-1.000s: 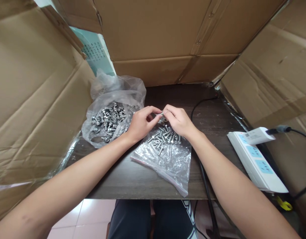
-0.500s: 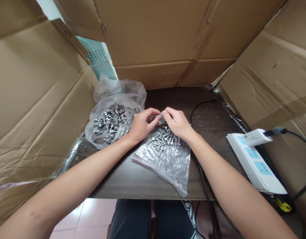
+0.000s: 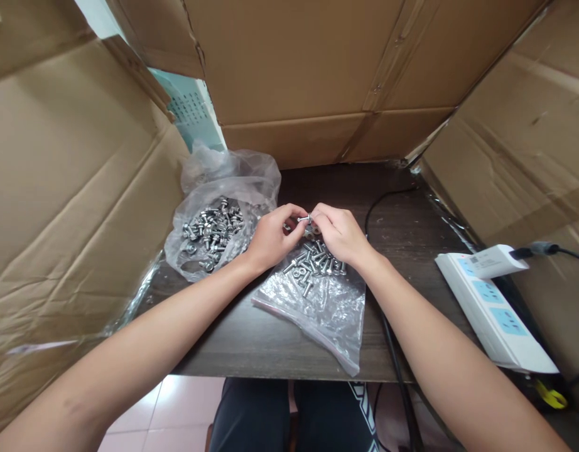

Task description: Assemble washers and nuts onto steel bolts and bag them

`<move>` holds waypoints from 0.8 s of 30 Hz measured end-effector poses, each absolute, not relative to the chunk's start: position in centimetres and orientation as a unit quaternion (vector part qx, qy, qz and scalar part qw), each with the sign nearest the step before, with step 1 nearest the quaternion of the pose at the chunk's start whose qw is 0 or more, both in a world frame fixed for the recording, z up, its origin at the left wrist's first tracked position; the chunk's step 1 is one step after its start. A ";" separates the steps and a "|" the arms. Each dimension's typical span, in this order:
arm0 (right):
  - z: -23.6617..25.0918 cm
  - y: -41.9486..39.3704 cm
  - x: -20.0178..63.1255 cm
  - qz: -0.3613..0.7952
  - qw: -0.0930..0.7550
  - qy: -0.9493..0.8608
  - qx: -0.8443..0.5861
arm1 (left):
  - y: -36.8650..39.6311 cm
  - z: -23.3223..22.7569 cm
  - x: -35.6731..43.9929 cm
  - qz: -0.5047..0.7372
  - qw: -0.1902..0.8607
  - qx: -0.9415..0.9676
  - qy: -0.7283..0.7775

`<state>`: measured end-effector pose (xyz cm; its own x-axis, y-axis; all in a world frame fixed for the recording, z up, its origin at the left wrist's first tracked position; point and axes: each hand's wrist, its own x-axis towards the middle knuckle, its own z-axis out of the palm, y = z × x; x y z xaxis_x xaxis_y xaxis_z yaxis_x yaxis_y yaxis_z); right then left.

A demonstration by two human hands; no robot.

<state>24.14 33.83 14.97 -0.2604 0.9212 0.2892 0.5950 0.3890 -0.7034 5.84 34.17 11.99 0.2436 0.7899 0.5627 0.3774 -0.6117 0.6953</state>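
Both hands meet over the middle of the table (image 3: 252, 339), fingertips pinched together on 1 small bolt (image 3: 304, 219). The left hand (image 3: 270, 237) closes on its near end, the right hand (image 3: 339, 233) closes on the other end, where a small ring-shaped part, a nut or washer, seems to sit; it is too small to tell which. The bolt hangs in the air just above the flat bag (image 3: 320, 301), not touching it.

How far along? Judging by the 2 heaps, a good share looks done. The crumpled bag (image 3: 223, 188) on the left holds a big heap of bolts (image 3: 211, 232) with rings already on them, too many to count, dozens by the look of it. The flat bag under the right hand carries a smaller pile of loose bolts (image 3: 315, 263), roughly 15 to 20, with at least 1 loose ring among them. So that smaller pile seems to be what is left.

Around it all: 3 cardboard walls (image 3: 318, 56), 1 white power strip (image 3: 494, 301) at the right edge with 1 plug in it, and 1 black cable (image 3: 388, 333) running across the table.
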 end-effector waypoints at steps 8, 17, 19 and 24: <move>15.0 33.8 24.2 0.243 0.345 -0.754 -0.504 | 34.1 12.2 5.9 0.484 0.225 0.754 0.382; 15.2 33.9 24.2 0.258 0.358 -0.750 -0.494 | 34.1 12.1 5.8 0.475 0.221 0.759 0.386; 15.2 33.9 24.2 0.264 0.360 -0.749 -0.489 | 34.1 12.0 5.8 0.479 0.225 0.756 0.386; 15.1 34.0 24.3 0.271 0.379 -0.758 -0.456 | 34.3 12.0 5.8 0.487 0.222 0.755 0.378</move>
